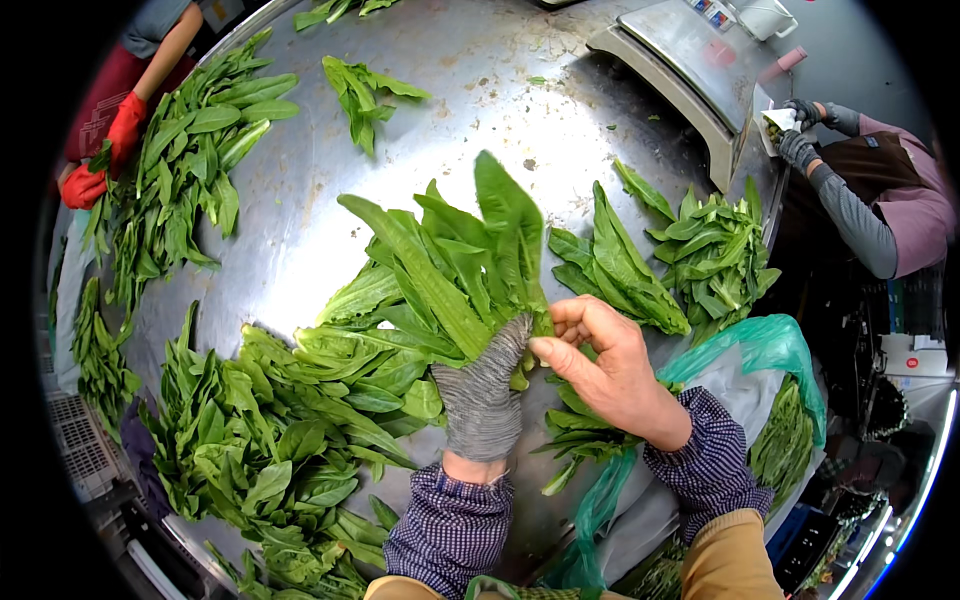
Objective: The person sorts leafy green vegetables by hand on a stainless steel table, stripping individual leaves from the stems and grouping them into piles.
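Note:
My left hand, in a grey knit glove, grips the base of a bunch of long-leaf lettuce. The leaves fan out upward and to the left, above the steel table. At the right side of the bunch is my bare right hand, thumb and forefinger at its stem end. Whether they pinch a leaf cannot be made out. A large heap of loose lettuce spreads to the left of my left hand. Beneath my right hand lie more leaves, partly covered by it.
Two lettuce piles lie to the right, near a platform scale. Green-rimmed plastic bags with greens hang at the near right edge. Red-gloved hands of one person touch a left pile; another person's grey-gloved hands are at right.

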`<state>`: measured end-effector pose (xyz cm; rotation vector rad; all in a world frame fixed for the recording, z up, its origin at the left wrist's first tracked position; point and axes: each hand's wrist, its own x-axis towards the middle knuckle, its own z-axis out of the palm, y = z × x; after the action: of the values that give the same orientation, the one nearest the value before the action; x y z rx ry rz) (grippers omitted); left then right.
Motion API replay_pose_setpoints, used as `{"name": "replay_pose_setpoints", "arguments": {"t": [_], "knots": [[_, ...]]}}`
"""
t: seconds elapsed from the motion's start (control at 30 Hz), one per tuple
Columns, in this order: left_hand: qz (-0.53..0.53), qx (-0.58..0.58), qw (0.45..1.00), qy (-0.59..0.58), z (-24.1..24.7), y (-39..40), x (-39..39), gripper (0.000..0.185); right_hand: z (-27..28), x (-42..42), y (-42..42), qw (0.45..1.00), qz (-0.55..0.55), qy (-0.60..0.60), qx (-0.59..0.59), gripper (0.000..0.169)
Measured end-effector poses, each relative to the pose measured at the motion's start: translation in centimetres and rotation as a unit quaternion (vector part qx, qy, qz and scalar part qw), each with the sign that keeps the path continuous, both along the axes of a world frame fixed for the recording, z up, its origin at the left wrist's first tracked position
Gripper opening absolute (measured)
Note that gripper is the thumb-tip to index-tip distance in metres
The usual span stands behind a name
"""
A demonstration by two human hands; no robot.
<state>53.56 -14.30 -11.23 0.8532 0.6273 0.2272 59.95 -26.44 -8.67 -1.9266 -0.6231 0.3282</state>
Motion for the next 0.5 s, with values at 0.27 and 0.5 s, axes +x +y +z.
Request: {"name": "replay_pose_setpoints", "arguments": {"t": [0.27,0.5], "knots": [[0.014,-0.155,0.988,-0.017,-0.43,-0.05,0.0,0.025,0.5,-0.26,0.0,0.998,-0.044,0.023,-0.049,0.015],[0.014,-0.178,0.984,-0.01,-0.53,-0.14,-0.01,0.025,0.16,-0.11,-0.24,0.995,-0.036,-0.053,-0.071,0.012]]}}
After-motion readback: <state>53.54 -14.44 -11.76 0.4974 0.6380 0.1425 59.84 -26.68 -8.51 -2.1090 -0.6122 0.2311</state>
